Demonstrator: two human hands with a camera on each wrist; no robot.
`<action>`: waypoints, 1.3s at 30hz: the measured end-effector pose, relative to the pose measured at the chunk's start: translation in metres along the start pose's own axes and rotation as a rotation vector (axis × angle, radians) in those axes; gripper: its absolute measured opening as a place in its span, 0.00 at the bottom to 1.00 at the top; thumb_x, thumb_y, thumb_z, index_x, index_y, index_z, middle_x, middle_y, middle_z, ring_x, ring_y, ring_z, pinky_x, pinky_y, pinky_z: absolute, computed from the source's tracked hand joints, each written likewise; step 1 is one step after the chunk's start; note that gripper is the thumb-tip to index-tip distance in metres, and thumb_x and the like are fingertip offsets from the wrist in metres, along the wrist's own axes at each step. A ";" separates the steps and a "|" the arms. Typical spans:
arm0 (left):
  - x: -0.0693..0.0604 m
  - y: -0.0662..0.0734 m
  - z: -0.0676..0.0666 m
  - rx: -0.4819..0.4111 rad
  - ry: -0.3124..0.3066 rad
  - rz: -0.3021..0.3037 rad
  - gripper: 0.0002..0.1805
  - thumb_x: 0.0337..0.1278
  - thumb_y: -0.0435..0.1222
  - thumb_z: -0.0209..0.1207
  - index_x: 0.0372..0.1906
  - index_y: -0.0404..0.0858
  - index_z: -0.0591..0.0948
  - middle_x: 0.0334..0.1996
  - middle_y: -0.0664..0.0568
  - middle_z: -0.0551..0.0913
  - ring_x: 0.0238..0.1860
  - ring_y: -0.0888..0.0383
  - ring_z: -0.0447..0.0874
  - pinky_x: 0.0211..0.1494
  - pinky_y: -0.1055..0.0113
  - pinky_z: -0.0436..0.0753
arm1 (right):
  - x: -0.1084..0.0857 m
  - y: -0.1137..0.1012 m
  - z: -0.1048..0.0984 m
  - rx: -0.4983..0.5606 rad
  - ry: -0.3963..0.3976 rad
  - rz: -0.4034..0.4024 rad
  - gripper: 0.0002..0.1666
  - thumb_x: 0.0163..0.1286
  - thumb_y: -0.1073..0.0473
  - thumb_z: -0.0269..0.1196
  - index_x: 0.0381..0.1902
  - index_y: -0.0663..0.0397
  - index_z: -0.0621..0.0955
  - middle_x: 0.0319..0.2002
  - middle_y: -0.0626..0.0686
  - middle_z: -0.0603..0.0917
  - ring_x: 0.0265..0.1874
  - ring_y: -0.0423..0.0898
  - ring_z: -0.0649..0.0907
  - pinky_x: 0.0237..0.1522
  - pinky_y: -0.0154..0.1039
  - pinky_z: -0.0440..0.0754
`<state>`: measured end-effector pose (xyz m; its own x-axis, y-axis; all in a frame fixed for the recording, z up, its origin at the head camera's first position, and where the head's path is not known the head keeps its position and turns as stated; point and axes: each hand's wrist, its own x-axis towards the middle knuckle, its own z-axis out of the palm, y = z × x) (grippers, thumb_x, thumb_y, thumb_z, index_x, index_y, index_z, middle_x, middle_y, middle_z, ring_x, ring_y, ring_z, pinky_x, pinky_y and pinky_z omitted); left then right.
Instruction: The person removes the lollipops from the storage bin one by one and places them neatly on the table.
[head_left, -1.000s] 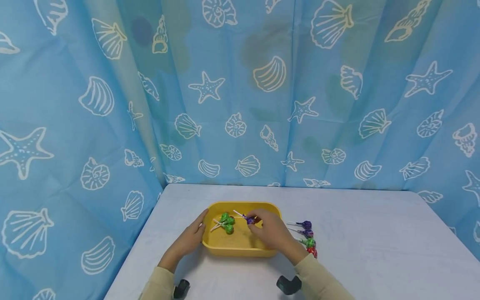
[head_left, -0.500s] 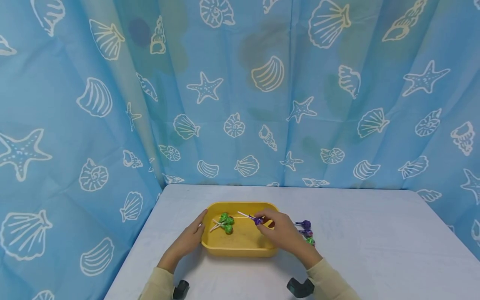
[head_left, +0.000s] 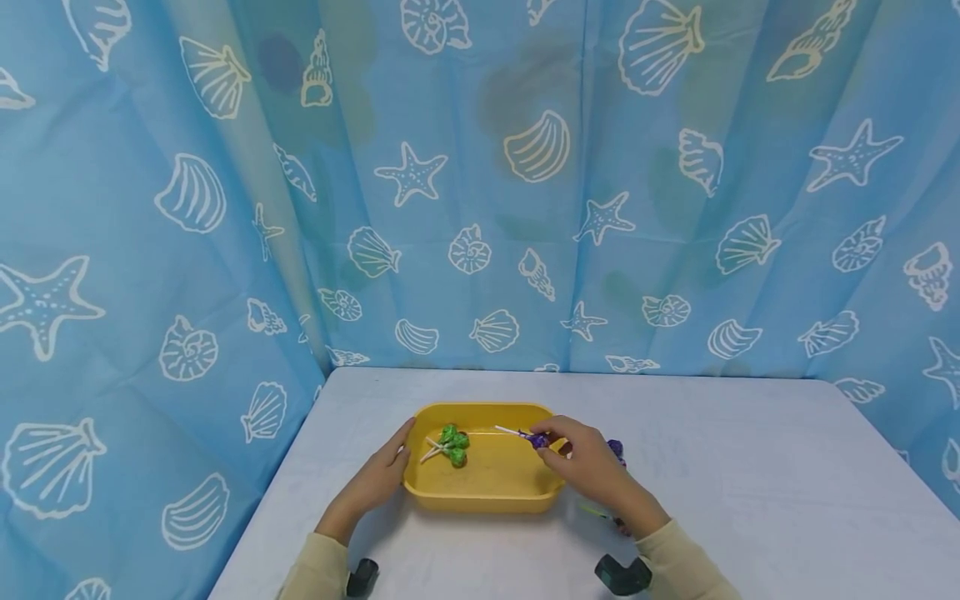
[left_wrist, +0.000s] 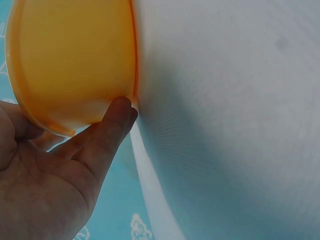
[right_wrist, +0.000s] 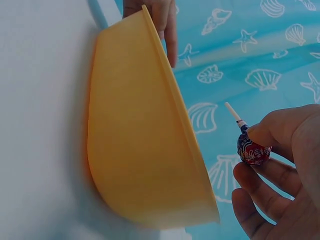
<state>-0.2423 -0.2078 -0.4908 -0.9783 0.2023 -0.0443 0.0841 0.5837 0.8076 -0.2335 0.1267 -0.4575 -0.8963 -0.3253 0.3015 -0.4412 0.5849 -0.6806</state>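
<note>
Lollipop pinched in right hand, other lollipops — partly hidden behind it

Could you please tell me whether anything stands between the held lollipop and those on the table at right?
In the head view, the right hand and the right end of the yellow tray lie between them; the right wrist view shows the held lollipop higher than the tray.

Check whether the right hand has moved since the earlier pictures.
Yes: in the head view the right hand has moved rightward, toward the tray's right end.
</note>
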 end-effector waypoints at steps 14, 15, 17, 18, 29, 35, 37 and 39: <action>0.002 0.002 0.001 0.008 -0.003 0.004 0.30 0.81 0.34 0.41 0.81 0.38 0.55 0.79 0.40 0.56 0.78 0.38 0.52 0.77 0.40 0.54 | -0.014 0.026 -0.024 -0.039 0.064 0.094 0.19 0.67 0.65 0.67 0.56 0.53 0.84 0.49 0.48 0.86 0.45 0.46 0.83 0.47 0.42 0.87; 0.002 0.001 0.001 0.006 -0.002 0.004 0.30 0.81 0.34 0.41 0.81 0.38 0.55 0.79 0.40 0.56 0.78 0.38 0.52 0.77 0.40 0.54 | -0.016 0.029 -0.026 -0.041 0.066 0.097 0.19 0.67 0.65 0.67 0.56 0.53 0.83 0.49 0.48 0.86 0.44 0.45 0.83 0.47 0.42 0.87; 0.003 0.000 0.002 0.002 -0.002 -0.002 0.30 0.81 0.34 0.41 0.81 0.38 0.54 0.79 0.40 0.56 0.78 0.38 0.52 0.77 0.40 0.54 | -0.019 0.032 -0.030 -0.046 0.072 0.114 0.19 0.68 0.64 0.67 0.57 0.53 0.83 0.49 0.49 0.85 0.44 0.46 0.83 0.47 0.43 0.87; 0.003 -0.001 0.002 0.000 -0.002 -0.005 0.30 0.81 0.34 0.41 0.81 0.39 0.54 0.79 0.40 0.56 0.78 0.38 0.52 0.77 0.40 0.54 | -0.020 0.033 -0.032 -0.050 0.076 0.122 0.19 0.68 0.63 0.67 0.57 0.53 0.83 0.49 0.50 0.85 0.44 0.46 0.83 0.48 0.44 0.87; 0.001 0.000 0.001 0.002 0.002 0.003 0.30 0.81 0.35 0.41 0.81 0.38 0.54 0.79 0.40 0.55 0.78 0.38 0.51 0.77 0.40 0.53 | -0.037 0.060 -0.052 -0.125 0.131 0.148 0.19 0.67 0.65 0.67 0.56 0.55 0.83 0.51 0.54 0.86 0.46 0.50 0.83 0.46 0.46 0.86; 0.003 -0.002 0.001 0.010 0.007 0.000 0.30 0.81 0.35 0.41 0.81 0.38 0.54 0.79 0.40 0.55 0.78 0.39 0.51 0.77 0.41 0.54 | -0.047 0.079 -0.062 -0.137 0.165 0.123 0.19 0.67 0.68 0.67 0.56 0.57 0.83 0.51 0.58 0.86 0.47 0.54 0.85 0.45 0.50 0.87; 0.003 -0.002 0.001 0.011 0.006 -0.006 0.30 0.81 0.36 0.40 0.82 0.39 0.54 0.79 0.41 0.55 0.78 0.39 0.51 0.77 0.41 0.54 | -0.050 0.085 -0.066 -0.137 0.171 0.120 0.19 0.66 0.68 0.67 0.55 0.58 0.83 0.51 0.59 0.86 0.47 0.56 0.85 0.45 0.51 0.87; 0.003 -0.002 0.001 0.013 0.007 -0.001 0.30 0.81 0.35 0.40 0.81 0.38 0.54 0.79 0.40 0.55 0.78 0.38 0.52 0.77 0.40 0.54 | -0.053 0.091 -0.068 -0.151 0.170 0.127 0.19 0.66 0.68 0.67 0.56 0.59 0.83 0.51 0.59 0.86 0.47 0.57 0.85 0.45 0.52 0.87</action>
<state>-0.2447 -0.2071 -0.4932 -0.9797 0.1963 -0.0406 0.0858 0.5939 0.8000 -0.2290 0.2476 -0.4895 -0.9341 -0.1200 0.3363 -0.3147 0.7217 -0.6165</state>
